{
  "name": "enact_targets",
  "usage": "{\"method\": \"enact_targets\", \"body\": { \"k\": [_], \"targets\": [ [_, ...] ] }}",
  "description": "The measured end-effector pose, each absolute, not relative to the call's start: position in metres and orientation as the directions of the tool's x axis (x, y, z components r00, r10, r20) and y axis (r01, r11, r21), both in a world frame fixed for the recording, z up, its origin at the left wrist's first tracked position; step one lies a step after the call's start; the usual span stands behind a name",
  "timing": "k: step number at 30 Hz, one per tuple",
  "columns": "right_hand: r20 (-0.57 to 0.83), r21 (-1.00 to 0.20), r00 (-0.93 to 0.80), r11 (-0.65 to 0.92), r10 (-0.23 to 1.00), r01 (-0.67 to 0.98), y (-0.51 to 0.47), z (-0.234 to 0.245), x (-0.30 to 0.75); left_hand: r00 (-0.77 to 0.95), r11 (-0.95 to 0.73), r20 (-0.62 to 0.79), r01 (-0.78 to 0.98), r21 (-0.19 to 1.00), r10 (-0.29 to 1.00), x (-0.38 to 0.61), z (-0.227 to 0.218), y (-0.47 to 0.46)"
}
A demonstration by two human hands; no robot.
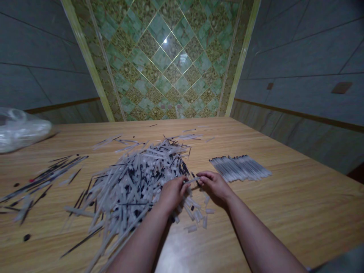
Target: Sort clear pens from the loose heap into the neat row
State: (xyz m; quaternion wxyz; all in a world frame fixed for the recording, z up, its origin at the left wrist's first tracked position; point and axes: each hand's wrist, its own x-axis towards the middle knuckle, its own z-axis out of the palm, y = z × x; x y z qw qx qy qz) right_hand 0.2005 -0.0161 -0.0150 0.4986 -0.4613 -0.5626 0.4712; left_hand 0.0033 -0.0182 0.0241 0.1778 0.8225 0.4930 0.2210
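My left hand [173, 193] and my right hand [214, 184] meet at the right side of a big heap of pen parts [139, 176]. Between them runs a pale, translucent pen barrel [192, 180], pinched at its left end by my left fingers and at its right end by my right fingers. The heap mixes clear tubes, thin dark refills and small black pieces. Just below the hands lie several short translucent caps [196, 215]. Beyond my right hand, a neat row of pens [240, 168] lies side by side, dark tips pointing away.
Loose refills and tubes [42, 178] are scattered on the left of the wooden table [298, 197]. A clear plastic bag [24, 129] rests at the far left edge. More stray parts [186, 136] lie behind the heap. A tiled wall [170, 68] stands past the table.
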Motion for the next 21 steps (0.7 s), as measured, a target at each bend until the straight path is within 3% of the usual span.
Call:
{"method": "enact_targets", "body": {
  "k": [4,9,16,19,21],
  "targets": [
    [0.113,-0.993,-0.089,0.111,0.990,-0.034,-0.016,-0.015,0.199,0.437,-0.470,0.196,0.707,0.528,0.878,0.003,0.022,-0.018],
    [0.124,-0.992,-0.071,0.121,0.990,-0.045,-0.018,-0.010,0.198,0.476,-0.483,0.201,0.596,0.642,0.856,0.001,0.017,-0.012],
    [0.142,-0.989,-0.125,0.145,0.982,0.015,-0.021,-0.007,0.193,0.561,-0.342,0.033,0.457,0.821,0.827,-0.003,0.011,-0.004],
    [0.160,-0.986,-0.101,0.164,0.982,0.031,-0.021,-0.005,0.188,0.550,-0.313,-0.002,0.480,0.820,0.835,-0.002,0.012,-0.003],
    [0.159,-0.986,-0.061,0.162,0.985,0.044,-0.020,-0.001,0.187,0.498,-0.359,0.067,0.519,0.776,0.865,-0.001,0.013,-0.003]
  ]
}}
